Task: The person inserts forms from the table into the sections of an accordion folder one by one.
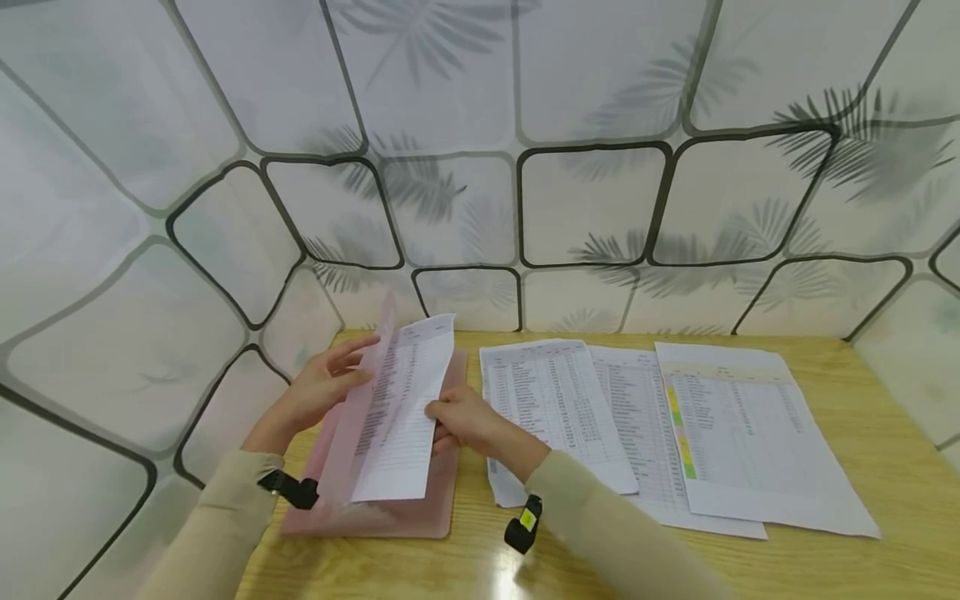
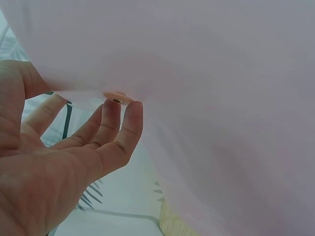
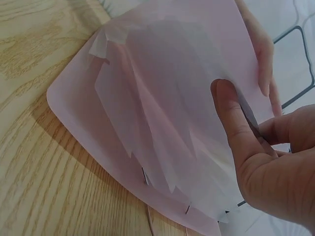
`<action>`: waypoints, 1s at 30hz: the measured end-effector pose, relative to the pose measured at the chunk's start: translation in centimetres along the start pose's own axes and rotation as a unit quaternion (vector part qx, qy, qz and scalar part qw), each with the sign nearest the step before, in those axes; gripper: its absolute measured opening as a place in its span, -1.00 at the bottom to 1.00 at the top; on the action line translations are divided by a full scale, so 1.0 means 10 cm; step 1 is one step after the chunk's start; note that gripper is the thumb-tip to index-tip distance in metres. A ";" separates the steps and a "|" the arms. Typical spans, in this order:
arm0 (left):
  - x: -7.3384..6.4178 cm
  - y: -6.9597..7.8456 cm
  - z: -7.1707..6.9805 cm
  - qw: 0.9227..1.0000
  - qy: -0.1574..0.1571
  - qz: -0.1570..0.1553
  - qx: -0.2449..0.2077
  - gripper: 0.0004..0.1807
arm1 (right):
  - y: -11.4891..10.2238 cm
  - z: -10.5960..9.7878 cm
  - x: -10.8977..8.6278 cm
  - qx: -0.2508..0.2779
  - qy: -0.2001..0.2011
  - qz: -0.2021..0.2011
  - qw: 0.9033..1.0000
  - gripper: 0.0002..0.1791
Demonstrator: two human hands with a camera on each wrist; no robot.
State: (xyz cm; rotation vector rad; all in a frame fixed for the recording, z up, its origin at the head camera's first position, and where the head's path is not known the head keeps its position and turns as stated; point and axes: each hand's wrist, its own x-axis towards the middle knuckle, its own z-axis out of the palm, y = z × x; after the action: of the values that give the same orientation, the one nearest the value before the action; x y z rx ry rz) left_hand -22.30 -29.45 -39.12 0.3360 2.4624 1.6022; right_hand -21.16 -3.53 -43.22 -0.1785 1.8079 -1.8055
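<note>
A translucent pink document folder (image 1: 420, 521) lies at the left of the table, its top cover raised. My left hand (image 1: 315, 387) holds that cover up by its edge; a round snap button (image 2: 118, 97) sits by its fingertips in the left wrist view. With thumb and fingers, my right hand (image 1: 465, 421) pinches the right edge of a printed sheet (image 1: 408, 400), which stands tilted between cover and folder back. The right wrist view shows the thumb (image 3: 226, 105) flat on the paper. Lower down there, thin, creased layers overlap the pink back.
Printed papers lie right of the folder: one stack (image 1: 555, 417) close to the right hand, another sheet (image 1: 637, 417) partly beneath it, and a sheet with a coloured strip (image 1: 750, 450) farther right. A patterned wall (image 1: 592, 208) rises behind the wooden table (image 1: 885, 433).
</note>
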 end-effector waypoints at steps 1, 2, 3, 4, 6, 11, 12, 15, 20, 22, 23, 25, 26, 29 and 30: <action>0.00 0.00 0.00 1.000 0.000 0.000 0.000 -0.31 | 0.00 0.01 0.01 -0.003 0.001 0.000 1.000 -0.69; 0.00 0.00 0.00 1.000 0.001 0.000 -0.001 -0.31 | 0.00 0.01 0.01 -0.006 0.001 -0.001 1.000 -0.68; 0.00 0.00 0.00 1.000 0.001 0.001 -0.002 -0.31 | 0.00 0.02 0.02 -0.007 0.000 -0.001 1.000 -0.68; 0.00 0.00 0.00 1.000 0.001 0.002 -0.004 -0.31 | 0.00 0.02 0.02 -0.008 -0.001 -0.002 1.000 -0.68; 0.00 0.01 0.00 1.000 0.003 0.004 -0.002 -0.31 | 0.00 0.03 0.02 -0.010 -0.005 -0.004 1.000 -0.68; 0.00 0.02 0.00 1.000 0.007 0.003 0.000 -0.31 | -0.02 0.06 0.00 -0.024 0.003 -0.008 1.000 -0.68; 0.00 0.02 0.00 1.000 0.007 0.004 -0.001 -0.31 | -0.01 0.06 0.00 -0.027 0.008 -0.009 1.000 -0.67; 0.00 0.02 0.01 1.000 0.005 0.002 -0.005 -0.31 | 0.00 0.07 0.02 -0.032 0.024 -0.013 0.999 -0.63; 0.00 0.03 0.01 1.000 0.005 -0.002 -0.001 -0.32 | 0.03 0.06 0.08 -0.031 0.032 -0.023 0.999 -0.65; 0.00 0.03 0.02 1.000 0.005 -0.003 0.000 -0.32 | 0.04 0.07 0.11 -0.030 0.034 -0.027 0.999 -0.67; 0.00 0.03 0.03 1.000 0.005 -0.002 -0.001 -0.32 | 0.04 0.07 0.12 -0.027 0.034 -0.030 0.999 -0.67; 0.00 0.04 0.03 1.000 0.005 -0.002 0.000 -0.32 | 0.05 0.08 0.14 -0.024 0.040 -0.035 0.998 -0.68; 0.00 0.04 0.04 1.000 0.006 -0.002 0.001 -0.32 | 0.04 0.09 0.14 -0.023 0.042 -0.038 0.998 -0.69; 0.00 0.05 0.04 1.000 0.007 -0.002 0.003 -0.32 | 0.02 0.10 0.15 -0.031 0.056 -0.048 0.997 -0.71; 0.00 0.05 0.04 1.000 0.007 -0.003 0.005 -0.32 | 0.01 0.11 0.14 -0.036 0.061 -0.048 0.996 -0.72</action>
State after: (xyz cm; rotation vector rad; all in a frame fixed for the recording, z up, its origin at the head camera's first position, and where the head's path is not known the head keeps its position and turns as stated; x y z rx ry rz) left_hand -22.15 -28.93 -38.82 0.3196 2.4791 1.5963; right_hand -21.77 -5.14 -43.60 -0.1888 1.9815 -1.8549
